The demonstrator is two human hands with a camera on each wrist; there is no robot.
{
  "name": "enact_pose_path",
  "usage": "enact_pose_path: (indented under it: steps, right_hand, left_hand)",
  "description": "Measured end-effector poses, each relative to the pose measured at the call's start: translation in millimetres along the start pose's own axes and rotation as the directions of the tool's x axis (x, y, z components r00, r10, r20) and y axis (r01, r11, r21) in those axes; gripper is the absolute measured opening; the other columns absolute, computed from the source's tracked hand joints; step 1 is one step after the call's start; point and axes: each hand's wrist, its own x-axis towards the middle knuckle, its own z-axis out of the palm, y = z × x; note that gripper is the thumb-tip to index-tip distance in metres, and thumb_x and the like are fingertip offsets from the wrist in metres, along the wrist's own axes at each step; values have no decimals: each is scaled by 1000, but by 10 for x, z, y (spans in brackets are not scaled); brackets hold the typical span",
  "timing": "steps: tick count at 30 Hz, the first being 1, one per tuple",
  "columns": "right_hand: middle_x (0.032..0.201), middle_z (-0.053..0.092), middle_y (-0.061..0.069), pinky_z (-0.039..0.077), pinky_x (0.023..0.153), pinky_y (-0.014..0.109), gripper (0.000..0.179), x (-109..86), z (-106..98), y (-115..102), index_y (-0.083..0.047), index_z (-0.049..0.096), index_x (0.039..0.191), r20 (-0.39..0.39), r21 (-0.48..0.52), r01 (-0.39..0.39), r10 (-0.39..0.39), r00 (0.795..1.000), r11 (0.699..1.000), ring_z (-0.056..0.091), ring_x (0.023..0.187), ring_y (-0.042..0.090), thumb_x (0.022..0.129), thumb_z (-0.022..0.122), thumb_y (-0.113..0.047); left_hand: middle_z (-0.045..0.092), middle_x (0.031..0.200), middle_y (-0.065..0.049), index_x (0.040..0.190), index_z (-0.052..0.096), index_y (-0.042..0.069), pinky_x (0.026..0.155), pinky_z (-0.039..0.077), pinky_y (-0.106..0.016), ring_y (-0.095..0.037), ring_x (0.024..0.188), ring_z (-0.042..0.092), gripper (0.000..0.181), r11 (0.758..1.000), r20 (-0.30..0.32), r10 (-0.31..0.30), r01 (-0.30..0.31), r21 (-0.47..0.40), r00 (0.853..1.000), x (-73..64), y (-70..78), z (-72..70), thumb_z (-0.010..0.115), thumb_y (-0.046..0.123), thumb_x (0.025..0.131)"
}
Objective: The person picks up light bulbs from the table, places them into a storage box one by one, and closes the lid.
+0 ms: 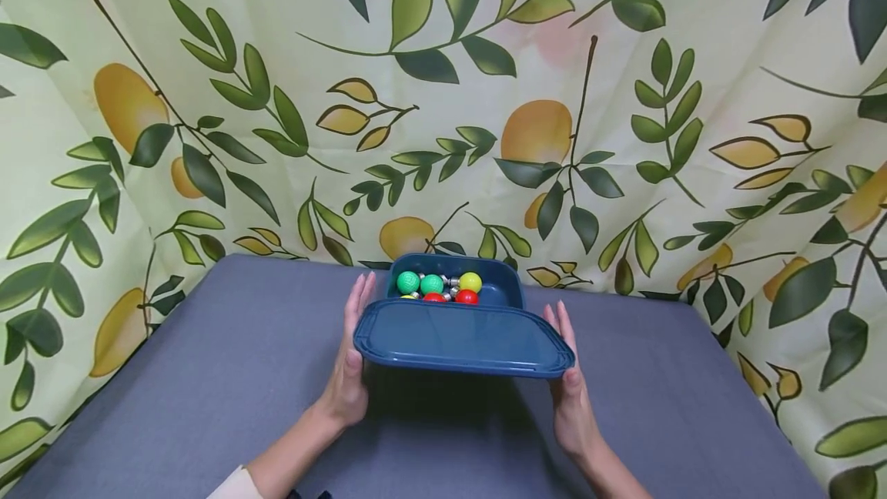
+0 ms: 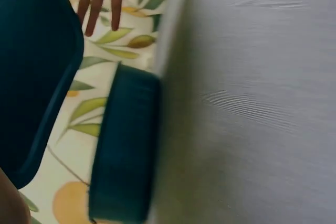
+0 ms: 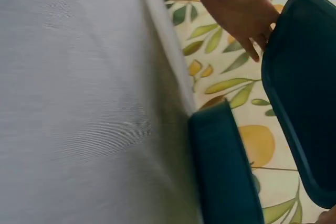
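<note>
A dark blue plastic lid is up in the air, tilted, in front of an open blue box. My left hand holds its left end and my right hand its right end, thumbs at the near side and fingers stretched along the edges. Inside the box are several small round light bulbs with metal screw bases: green bulbs, a yellow bulb and red bulbs. The lid hides the box's front. The left wrist view shows the lid above and apart from the box.
The box stands near the back edge of a table with a grey cloth. A leaf-and-fruit patterned curtain hangs behind and at both sides. Small black pieces show at the bottom edge of the head view.
</note>
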Motion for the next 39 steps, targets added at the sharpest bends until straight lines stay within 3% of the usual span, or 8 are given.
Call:
enact_pose_path:
  steps: [3,11,16,19,26,31,35,39]
  right_hand:
    - [173,2,7,25,115,10,82,159,37,9,-21,2,164,-34,66,60,-58,998,996,10,160,20,102,25,-68]
    - [173,2,9,-1,128,55,103,657,177,-28,-14,3,164,-224,234,232,-180,958,944,6,160,30,93,42,-77]
    - [171,13,13,0,129,55,112,915,277,-57,-12,6,164,-354,278,321,-214,911,905,12,159,34,86,50,-80]
    - [169,21,14,6,129,54,115,1023,321,-74,-12,8,164,-397,271,349,-226,890,897,20,156,32,84,52,-81]
    - [163,35,15,21,123,49,111,1158,310,-79,-8,12,163,-425,200,389,-278,862,899,33,146,29,86,51,-78]
    - [161,40,15,26,122,43,85,1161,271,-78,-4,17,162,-446,131,415,-320,836,900,43,139,25,102,47,-56]
    - [163,37,12,27,121,39,61,1155,248,-84,-5,21,161,-442,80,373,-302,844,924,49,134,19,109,40,-33]
    - [162,38,12,26,124,36,58,1170,249,-100,-9,22,162,-437,81,317,-252,863,945,41,144,19,109,41,-26]
  left_hand:
    - [11,170,-17,163,2,13,118,4,-73,-20,159,12,86,999,-76,29,-32,-36,997,185,-18,55,17,69,100]
    - [17,170,-11,162,6,7,127,6,-52,-27,159,10,106,965,-314,46,-124,-232,948,723,-6,254,31,81,92]
    - [22,168,-14,162,11,4,126,15,-46,-28,158,14,109,943,-416,69,-196,-271,907,968,16,339,35,81,89]
    - [22,168,-16,161,13,2,126,15,-51,-30,157,14,111,944,-436,93,-219,-246,895,1027,11,328,37,82,88]
    - [21,166,-24,160,12,0,128,8,-55,-32,157,16,114,968,-400,119,-195,-155,909,1053,-32,272,44,81,87]
    - [26,165,-20,161,9,2,130,11,-50,-31,157,21,101,984,-356,132,-167,-70,925,1074,-13,253,43,71,96]
    - [29,165,-17,161,7,2,129,14,-52,-35,155,25,90,986,-350,147,-167,-26,925,1072,3,244,46,57,101]
    - [32,164,-17,161,8,3,127,23,-50,-33,154,28,82,989,-362,147,-147,26,921,1065,19,230,49,45,105]
